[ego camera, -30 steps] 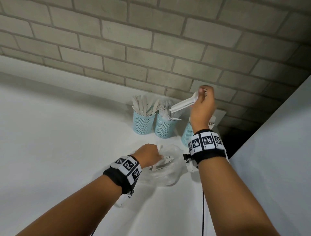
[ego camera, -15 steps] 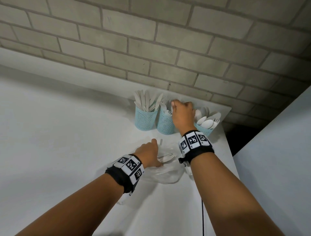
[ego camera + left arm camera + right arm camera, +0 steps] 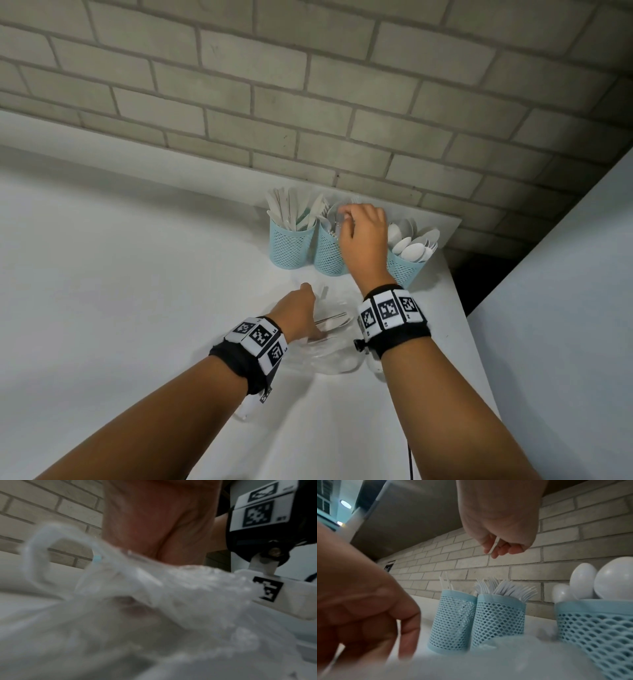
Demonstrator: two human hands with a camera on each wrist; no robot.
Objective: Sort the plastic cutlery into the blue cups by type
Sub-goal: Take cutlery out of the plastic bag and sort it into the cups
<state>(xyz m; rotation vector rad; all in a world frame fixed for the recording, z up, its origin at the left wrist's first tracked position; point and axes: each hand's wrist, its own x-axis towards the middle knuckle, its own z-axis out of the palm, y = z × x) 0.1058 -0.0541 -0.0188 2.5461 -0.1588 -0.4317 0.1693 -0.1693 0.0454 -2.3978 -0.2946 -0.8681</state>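
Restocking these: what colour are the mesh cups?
Light blue mesh cups; clearest in the right wrist view.

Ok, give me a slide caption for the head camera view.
Right hand hovers over the fork cup; left hand reaches into the clear bag of leftover cutlery.

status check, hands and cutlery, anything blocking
Right hand empty over the fork cup, fingers loosely curled. Left hand in the clear bag on leftover cutlery, grip hidden. Knives, forks, spoons each in own cup. Nothing blocking.
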